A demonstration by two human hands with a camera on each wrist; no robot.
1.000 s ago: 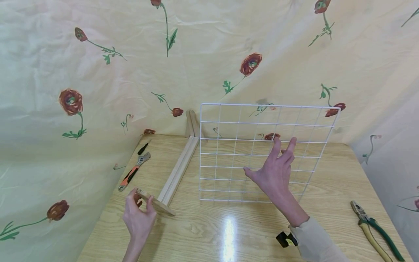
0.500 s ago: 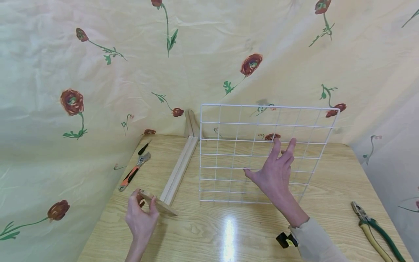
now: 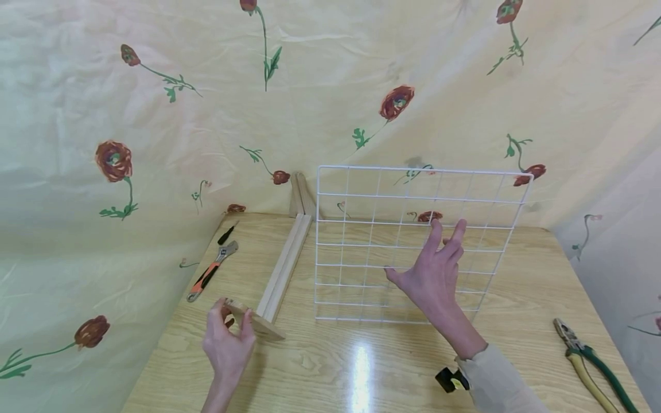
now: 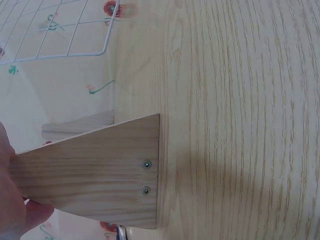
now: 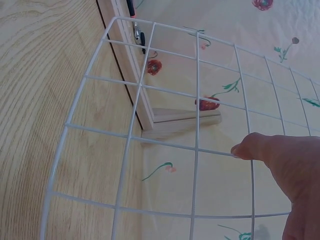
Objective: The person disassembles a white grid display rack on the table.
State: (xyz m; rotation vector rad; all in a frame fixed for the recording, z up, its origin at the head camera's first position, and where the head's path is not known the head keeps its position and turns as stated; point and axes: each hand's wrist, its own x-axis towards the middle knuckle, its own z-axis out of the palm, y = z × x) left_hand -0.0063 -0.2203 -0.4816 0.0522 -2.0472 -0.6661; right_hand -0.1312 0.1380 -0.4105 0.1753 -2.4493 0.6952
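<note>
Thumb and fingers of my left hand (image 3: 229,347) pinch the top of a wooden stand's near end piece (image 3: 263,328). In the left wrist view this tapered end piece (image 4: 90,172) stands upright with its wide edge down at the table, showing two screw heads (image 4: 146,165). A grooved rail (image 3: 286,267) runs back from it to a matching far end piece (image 3: 298,195). My right hand (image 3: 431,278) holds a white wire grid panel (image 3: 372,168) upright, fingers spread across its wires. The right wrist view shows the thumb (image 5: 245,149) against a wire crossing.
Left of the stand lie an adjustable wrench (image 3: 212,272) and a small black-handled tool (image 3: 225,234). Pliers (image 3: 573,344) with green and yellow handles lie at the right edge. A small black object (image 3: 450,378) is by the right sleeve. Flowered cloth (image 3: 330,86) hangs behind the table (image 3: 304,373).
My left hand has moved slightly right, swinging the stand's near end toward the grid panel. The panel sits a touch lower, its right corner shifted slightly left; the right hand has barely moved.
</note>
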